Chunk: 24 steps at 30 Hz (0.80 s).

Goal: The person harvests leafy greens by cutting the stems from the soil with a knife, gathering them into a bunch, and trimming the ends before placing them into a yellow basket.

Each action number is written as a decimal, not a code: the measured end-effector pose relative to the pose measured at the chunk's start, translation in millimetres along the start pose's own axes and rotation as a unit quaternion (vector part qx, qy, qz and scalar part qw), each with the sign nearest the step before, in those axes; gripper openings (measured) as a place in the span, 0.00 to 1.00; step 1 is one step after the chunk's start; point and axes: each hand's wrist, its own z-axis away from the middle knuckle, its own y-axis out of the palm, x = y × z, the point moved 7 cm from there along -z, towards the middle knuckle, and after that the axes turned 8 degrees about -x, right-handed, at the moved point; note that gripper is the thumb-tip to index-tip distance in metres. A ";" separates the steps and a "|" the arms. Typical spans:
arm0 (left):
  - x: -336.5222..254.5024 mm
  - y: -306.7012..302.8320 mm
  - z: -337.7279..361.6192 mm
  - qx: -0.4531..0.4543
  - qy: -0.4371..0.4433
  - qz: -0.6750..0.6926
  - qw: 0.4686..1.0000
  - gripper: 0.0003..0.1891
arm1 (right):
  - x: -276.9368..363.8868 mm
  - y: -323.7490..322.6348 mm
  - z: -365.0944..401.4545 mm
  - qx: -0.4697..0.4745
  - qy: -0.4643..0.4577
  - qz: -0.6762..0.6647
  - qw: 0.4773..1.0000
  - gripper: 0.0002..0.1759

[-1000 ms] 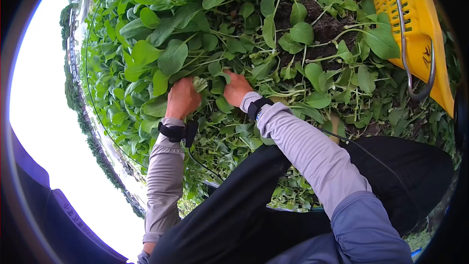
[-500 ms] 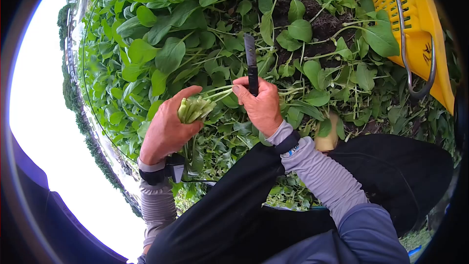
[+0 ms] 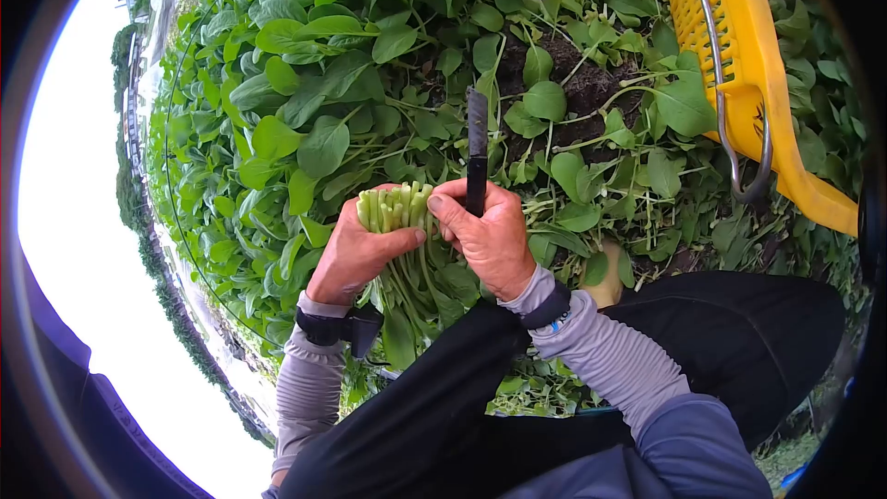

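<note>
My left hand [image 3: 356,254] is closed around a bunch of leafy greens [image 3: 395,209]. The pale cut stem ends point up, and the leaves hang below toward my lap. A knife [image 3: 477,134] with a black handle stands blade up in my right hand [image 3: 490,233], its handle between the fingers. The right thumb and fingertips are at the side of the bunch; whether they also pinch a stem is hidden.
A yellow plastic crate [image 3: 739,83] with a metal handle [image 3: 716,65] stands at the upper right. Dense growing greens [image 3: 305,111] fill the left and top. Loose leaves and stems lie over dark soil [image 3: 591,88]. My bent knees [image 3: 407,379] are just below my hands.
My left hand has moved right and turned the bunch so its cut ends face up, close against my right hand. The loose stems stretched between the hands no longer show there. The knife stays in my right hand.
</note>
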 end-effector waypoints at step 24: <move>-131.8 -37.6 -157.4 -0.153 0.210 -0.643 0.720 0.19 | 41.2 24.5 -190.0 -0.069 -0.215 0.449 0.864 0.25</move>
